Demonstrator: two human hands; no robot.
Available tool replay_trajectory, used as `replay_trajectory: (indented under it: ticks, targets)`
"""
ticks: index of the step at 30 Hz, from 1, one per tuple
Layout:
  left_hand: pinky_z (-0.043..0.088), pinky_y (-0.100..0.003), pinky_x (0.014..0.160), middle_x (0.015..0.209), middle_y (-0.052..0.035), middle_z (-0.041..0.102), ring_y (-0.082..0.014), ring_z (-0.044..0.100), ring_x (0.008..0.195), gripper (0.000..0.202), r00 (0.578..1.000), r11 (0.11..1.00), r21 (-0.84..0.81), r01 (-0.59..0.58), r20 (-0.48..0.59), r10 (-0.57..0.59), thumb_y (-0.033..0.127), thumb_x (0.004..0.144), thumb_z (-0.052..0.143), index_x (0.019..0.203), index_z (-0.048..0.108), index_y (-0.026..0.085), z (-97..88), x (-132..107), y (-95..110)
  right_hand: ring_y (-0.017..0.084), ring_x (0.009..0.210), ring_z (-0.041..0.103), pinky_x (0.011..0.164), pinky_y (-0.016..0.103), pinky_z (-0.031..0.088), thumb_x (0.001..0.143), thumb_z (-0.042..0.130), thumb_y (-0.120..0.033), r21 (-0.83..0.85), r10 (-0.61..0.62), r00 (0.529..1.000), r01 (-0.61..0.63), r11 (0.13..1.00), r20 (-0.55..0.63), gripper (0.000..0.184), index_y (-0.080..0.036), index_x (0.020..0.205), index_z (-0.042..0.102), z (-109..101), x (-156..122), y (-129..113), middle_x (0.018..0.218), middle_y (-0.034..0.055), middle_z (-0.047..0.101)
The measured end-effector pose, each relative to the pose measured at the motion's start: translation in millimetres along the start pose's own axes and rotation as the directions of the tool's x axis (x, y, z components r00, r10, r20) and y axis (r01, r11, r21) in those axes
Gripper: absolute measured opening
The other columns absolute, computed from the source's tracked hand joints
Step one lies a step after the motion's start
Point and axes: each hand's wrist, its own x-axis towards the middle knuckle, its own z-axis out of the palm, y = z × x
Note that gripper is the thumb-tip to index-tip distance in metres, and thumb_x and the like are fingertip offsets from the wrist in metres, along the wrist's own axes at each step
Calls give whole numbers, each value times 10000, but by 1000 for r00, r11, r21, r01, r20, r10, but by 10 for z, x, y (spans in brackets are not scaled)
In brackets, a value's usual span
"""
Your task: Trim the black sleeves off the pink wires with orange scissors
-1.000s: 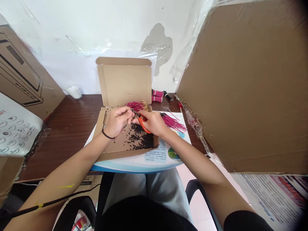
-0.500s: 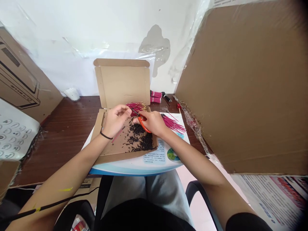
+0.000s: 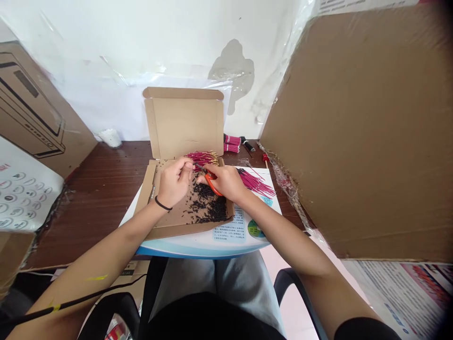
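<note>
Firm hold by right hand (image 3: 226, 183) on orange-handled scissors (image 3: 212, 185), blades at thin dark wire (image 3: 200, 167); narrow pinch on that wire by left hand (image 3: 173, 182), tighter than the looser finger spread of the earlier view; black clippings (image 3: 208, 210) heaped in open brown cardboard box (image 3: 184, 127), magenta gold-tipped wires (image 3: 202, 158) just beyond

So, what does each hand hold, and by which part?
The right hand grips orange plastic-handled scissors by the handle loops. The left hand pinches a thin dark wire between its fingers, close to the scissors; exact spot hidden.
</note>
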Motion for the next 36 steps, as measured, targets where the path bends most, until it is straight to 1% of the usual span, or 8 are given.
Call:
replay_trajectory:
  ticks: [3, 8, 12, 16, 19, 25, 31, 36]
  targets:
    - [337, -256, 525, 516, 37, 449, -105, 396, 483, 440, 978, 959, -228, 166, 163, -130, 560, 915, 504, 670, 511, 194, -2, 36, 17, 188, 746, 664, 641, 261, 349, 894, 604, -544, -38, -6, 1000, 7, 999, 7, 439, -192, 1131, 716, 14, 14, 32, 772, 58, 732]
    - [314, -243, 526, 455, 65, 338, -82, 297, 451, 408, 861, 688, -550, 474, 452, -232, 437, 855, 623, 592, 432, 192, -4, 100, 42, 204, 784, 681, 642, 270, 385, 856, 676, -493, -24, -9, 1000, 10, 1000, 13, 382, -196, 1090, 729, -14, 35, 72, 814, 67, 745]
    - [231, -229, 474, 440, 60, 342, -70, 289, 429, 306, 826, 663, -512, 546, 461, -325, 348, 842, 623, 617, 522, 166, -4, 126, 29, 184, 750, 669, 670, 285, 449, 842, 676, -462, 267, 103, 993, -82, 960, -65, 312, -188, 979, 732, -16, 37, 59, 799, 48, 736]
    - [164, -228, 452, 429, 64, 338, -54, 258, 404, 282, 775, 705, -369, 606, 476, -416, 350, 807, 648, 630, 580, 140, 2, 134, 20, 164, 836, 677, 779, 298, 521, 773, 710, -343, 684, 232, 970, -121, 720, -72, 255, -198, 983, 691, 35, 42, 20, 891, 26, 731]
    - [162, -228, 456, 439, 68, 336, -53, 259, 413, 297, 738, 735, -278, 619, 527, -422, 386, 795, 654, 652, 603, 131, -5, 130, 33, 155, 811, 674, 799, 312, 535, 746, 706, -292, 778, 223, 974, -120, 617, -27, 259, -190, 981, 670, 56, 44, 3, 856, 18, 715]
    - [187, -225, 478, 490, 62, 340, -62, 276, 454, 323, 730, 832, -140, 538, 570, -376, 422, 810, 612, 645, 577, 147, -62, 132, 7, 137, 739, 634, 749, 303, 515, 743, 668, -233, 688, 155, 987, -87, 721, -37, 231, -184, 969, 679, 34, 36, 27, 808, 11, 702]
    - [235, -229, 498, 506, 40, 413, -74, 310, 459, 291, 698, 846, 46, 531, 543, -467, 356, 809, 558, 593, 531, 162, -86, 180, 12, 120, 669, 580, 685, 269, 475, 740, 636, -206, 560, 137, 989, -85, 824, -51, 239, -161, 968, 691, 87, 44, 18, 747, -1, 680]
    - [277, -236, 515, 484, 39, 425, -95, 363, 479, 291, 723, 888, 145, 436, 532, -442, 325, 813, 497, 572, 536, 166, -96, 228, 50, 111, 645, 550, 664, 240, 438, 743, 624, -196, 437, 106, 988, -47, 898, -112, 252, -153, 977, 704, 78, 41, -4, 707, -12, 657]
